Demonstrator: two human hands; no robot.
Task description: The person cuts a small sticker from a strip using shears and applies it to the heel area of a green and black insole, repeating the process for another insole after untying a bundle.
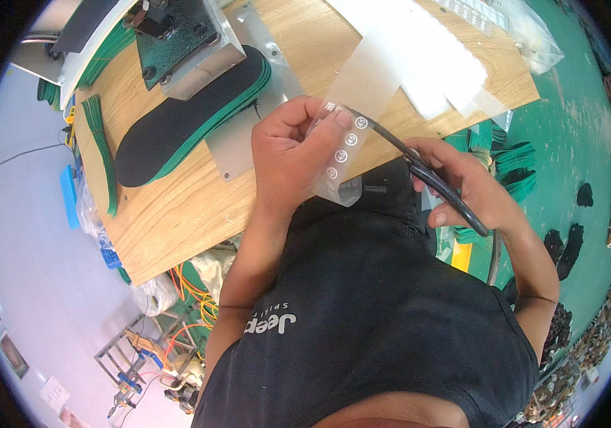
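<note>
Between the thumb and fingers of my left hand [288,153] is a translucent film strip [371,75] with a row of white printed circles near its lower end. My right hand [480,185] grips a pair of scissors [448,194] by its dark handles. The scissor blades point up and left and reach the strip just beside my left thumb. My left fingers partly cover the blade tips, so I cannot tell whether they are cutting. Left of my left hand, a stack of black insoles with green edges [195,114] lies on the wooden table [177,239].
A metal machine [180,46] stands at the table's far left, over a metal plate [230,157]. More green-edged insoles [98,153] lie at the left edge. White sheets [427,68] spread over the far right. Bundled green pieces [512,164] sit beyond the table's right edge.
</note>
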